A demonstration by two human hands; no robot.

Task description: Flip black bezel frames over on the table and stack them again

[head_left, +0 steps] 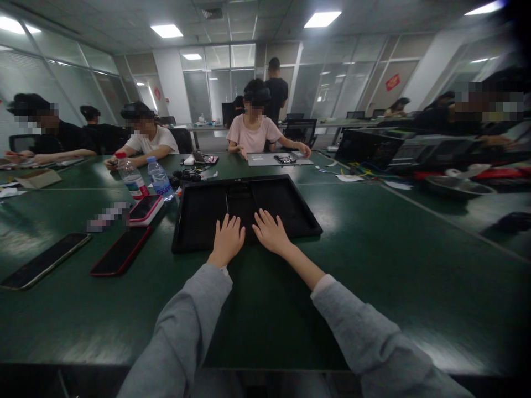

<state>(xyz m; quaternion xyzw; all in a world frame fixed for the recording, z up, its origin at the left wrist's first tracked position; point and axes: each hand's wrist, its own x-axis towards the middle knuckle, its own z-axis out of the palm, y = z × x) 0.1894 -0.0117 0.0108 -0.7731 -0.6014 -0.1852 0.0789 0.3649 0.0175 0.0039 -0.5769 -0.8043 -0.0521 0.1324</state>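
A black, shallow, rectangular casing with a raised rim (286, 207), like the back shell of a monitor, lies flat on the green table in front of me. My left hand (229, 239) rests palm down at its near edge, fingers spread and pointing away from me. Beside it, my right hand (271, 232) lies over the same near edge, its fingers also apart. Neither hand grips anything. Parts of the near rim are hidden beneath my hands.
Left of the casing lie a red-edged phone (121, 251), a dark phone (45, 261) and a pink-and-white box (145, 210). Two plastic bottles (160, 178) stand behind them. Across the table, a person in pink (254, 132) touches a grey panel (265, 160). Computer cases (369, 150) stand at right.
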